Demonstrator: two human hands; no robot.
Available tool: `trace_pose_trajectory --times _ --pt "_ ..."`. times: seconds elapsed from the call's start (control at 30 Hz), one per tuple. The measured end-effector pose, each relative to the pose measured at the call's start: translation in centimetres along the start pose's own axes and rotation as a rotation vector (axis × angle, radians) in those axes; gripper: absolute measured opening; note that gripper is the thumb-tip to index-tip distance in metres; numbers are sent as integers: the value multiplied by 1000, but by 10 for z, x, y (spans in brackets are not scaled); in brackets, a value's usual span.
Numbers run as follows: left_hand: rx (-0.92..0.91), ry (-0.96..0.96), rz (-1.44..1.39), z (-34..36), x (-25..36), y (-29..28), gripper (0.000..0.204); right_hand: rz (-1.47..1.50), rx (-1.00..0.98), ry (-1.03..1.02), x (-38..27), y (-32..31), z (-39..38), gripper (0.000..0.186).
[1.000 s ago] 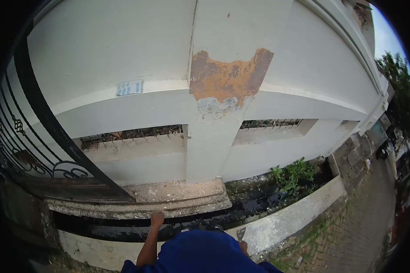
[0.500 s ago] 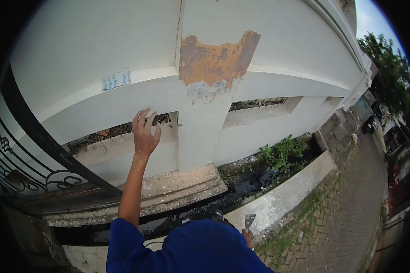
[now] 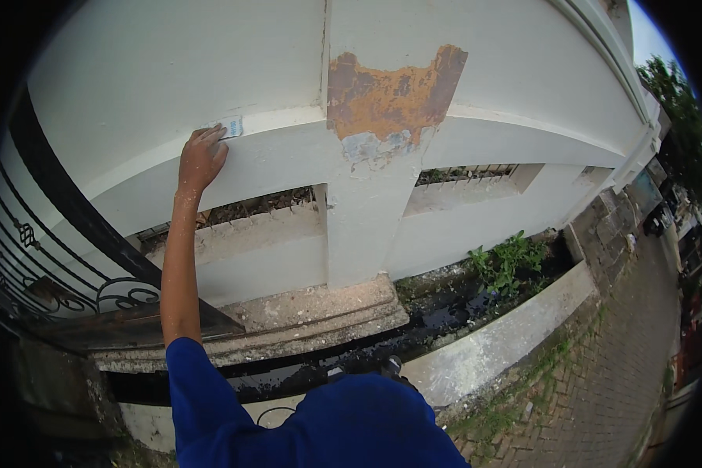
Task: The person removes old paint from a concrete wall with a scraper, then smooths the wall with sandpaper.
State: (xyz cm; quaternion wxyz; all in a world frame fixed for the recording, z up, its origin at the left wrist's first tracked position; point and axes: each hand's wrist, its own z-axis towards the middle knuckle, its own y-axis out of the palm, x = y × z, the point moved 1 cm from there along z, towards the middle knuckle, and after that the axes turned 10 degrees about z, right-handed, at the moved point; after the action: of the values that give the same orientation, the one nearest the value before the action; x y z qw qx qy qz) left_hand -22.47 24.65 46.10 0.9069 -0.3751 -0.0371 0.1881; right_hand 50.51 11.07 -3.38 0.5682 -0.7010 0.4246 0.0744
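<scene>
The left hand (image 3: 202,160) reaches up to the ledge (image 3: 288,118), its fingers bent and close together over the paper (image 3: 233,127), a pale sheet with blue print. The hand covers much of the sheet; whether it pinches the paper or only touches it, I cannot tell. The paper lies on the ledge along the white wall (image 3: 203,62), its right end showing past the fingers. The right hand is out of view, so I cannot tell its state.

The left arm stretches from a blue sleeve (image 3: 203,394). Below the hand is a barred opening (image 3: 257,204); to the left stands a black gate (image 3: 86,218). To the right, a peeling patch (image 3: 398,93) shows orange and brown. Lower down run a stone step (image 3: 320,308), a dark drain (image 3: 444,312) with a green plant (image 3: 511,261), a pale curb (image 3: 491,335) and a brick path (image 3: 600,382).
</scene>
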Motion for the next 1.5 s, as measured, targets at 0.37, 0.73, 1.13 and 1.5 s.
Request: trace_pose_trajectory --times 0.37,0.73,1.13,1.5 --pt "-322 28 -148 24 -16 -38 22 124 40 48 -6 17 -1 44" --pt "-87 -530 -1656 -70 151 -1 15 1129 -294 56 -228 -44 7 18" --pt "-741 -912 -2110 -158 323 15 13 1209 -908 -297 -486 -86 -71 27" --pt "-869 -899 -2495 -180 302 20 59 1191 -1097 -355 -474 -67 -88 26"
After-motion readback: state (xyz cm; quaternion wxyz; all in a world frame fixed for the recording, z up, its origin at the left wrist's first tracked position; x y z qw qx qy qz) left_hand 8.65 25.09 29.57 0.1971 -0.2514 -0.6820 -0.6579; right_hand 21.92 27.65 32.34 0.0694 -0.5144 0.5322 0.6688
